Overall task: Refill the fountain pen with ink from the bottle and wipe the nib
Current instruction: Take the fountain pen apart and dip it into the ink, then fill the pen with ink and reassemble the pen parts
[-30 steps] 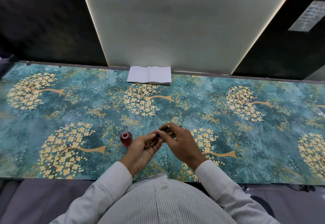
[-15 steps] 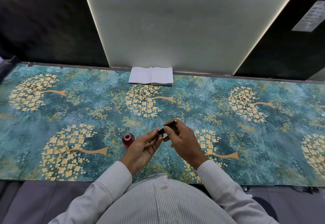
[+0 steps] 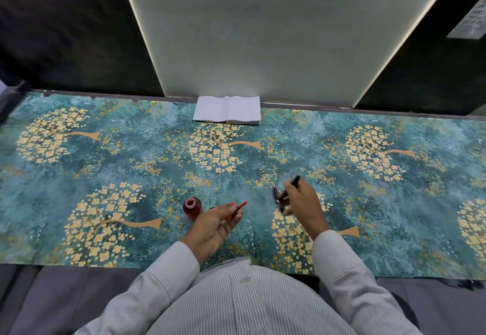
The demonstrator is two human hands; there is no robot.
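We seem to be at an indoor writing bench (image 3: pixel 394 216) with a floral covering; a notebook (image 3: pixel 227 110) lies against the pale wall panel (image 3: pixel 263 32) behind.

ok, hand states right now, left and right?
Left hand: holds the thin red pen part.
Right hand: grips dark pen pieces.

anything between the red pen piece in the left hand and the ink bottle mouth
Nothing visible. The left hand holds the red-tipped pen section just right of the open ink bottle, with only bare patterned table cover around it.

Pale pinstriped shirt (image 3: pixel 236 305), long buttoned cuffs (image 3: pixel 334 250)
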